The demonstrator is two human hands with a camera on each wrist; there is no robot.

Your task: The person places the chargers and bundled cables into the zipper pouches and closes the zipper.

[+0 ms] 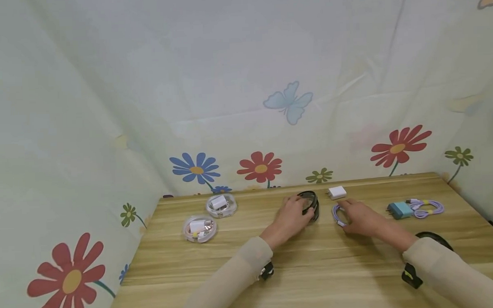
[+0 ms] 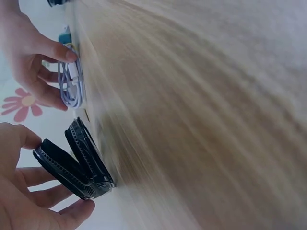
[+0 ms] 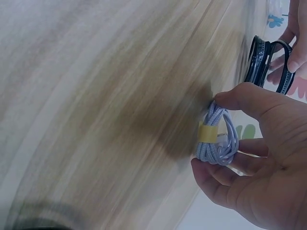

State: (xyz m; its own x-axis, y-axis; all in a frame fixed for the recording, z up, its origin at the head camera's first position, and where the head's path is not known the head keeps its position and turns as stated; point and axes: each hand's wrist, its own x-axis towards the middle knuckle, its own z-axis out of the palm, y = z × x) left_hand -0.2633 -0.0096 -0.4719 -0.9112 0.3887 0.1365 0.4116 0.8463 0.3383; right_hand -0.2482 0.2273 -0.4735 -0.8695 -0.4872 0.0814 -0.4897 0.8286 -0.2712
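My left hand [image 1: 291,219] grips the lid edge of a small round black zip case [image 2: 62,167]. In the left wrist view the case stands partly open like a clamshell, zipper teeth along both rims. What lies inside is hidden. To its right, my right hand [image 1: 360,219] pinches a coiled lilac cable [image 3: 216,139] between thumb and fingers. A yellow tie [image 3: 208,133] wraps the coil, and a white plug end shows within it. Just behind the two hands lies a white charger plug [image 1: 337,192] with its prongs pointing left.
Two clear round cases [image 1: 221,214] with white chargers and cables inside sit at the left. At the right lie a teal charger [image 1: 401,210] and another lilac cable coil [image 1: 435,206]. A black curved item [image 1: 434,236] is partly hidden behind the right sleeve. A flowered curtain [image 1: 228,104] backs the table.
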